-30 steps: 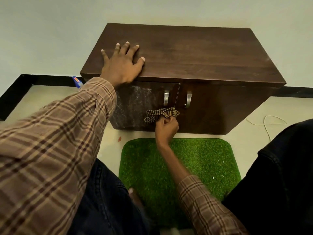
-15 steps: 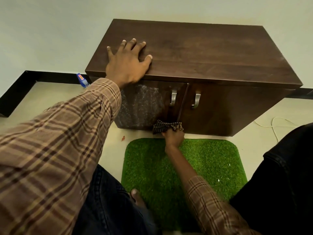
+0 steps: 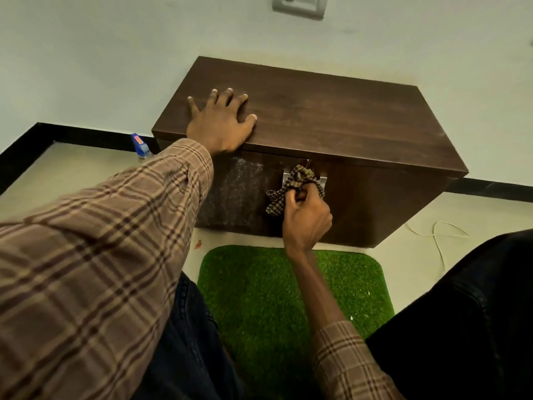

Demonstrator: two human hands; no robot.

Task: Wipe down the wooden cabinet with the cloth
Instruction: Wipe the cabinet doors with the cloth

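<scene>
The cabinet (image 3: 331, 122) stands on the floor with its back against the wall, and everything else is best placed from it. The person's left hand (image 3: 220, 125) lies flat on the cabinet's top near its front left corner, fingers straight and spread wide, palm down; it holds nothing, and it is probably there to brace the body and steady the cabinet while the other arm works lower down. The right hand (image 3: 307, 217) is at the cabinet's front face, just under the top edge where the two doors meet, its fingers curled tight round a bunched checked cloth (image 3: 291, 184). The cloth is pushed up against the two metal handles (image 3: 323, 180) and hides most of them, so the wiping seems to be at the handles and the seam between the doors. The wad is gripped small, likely so it can be worked into those narrow parts. To the left of the cloth, the left door shows a pale, speckled patch (image 3: 236, 192); whether it is dust, spray or glare cannot be told. A green mat (image 3: 288, 298) lies on the floor just in front of the cabinet, and a blue bottle (image 3: 140, 145) lies beside its left end.
</scene>
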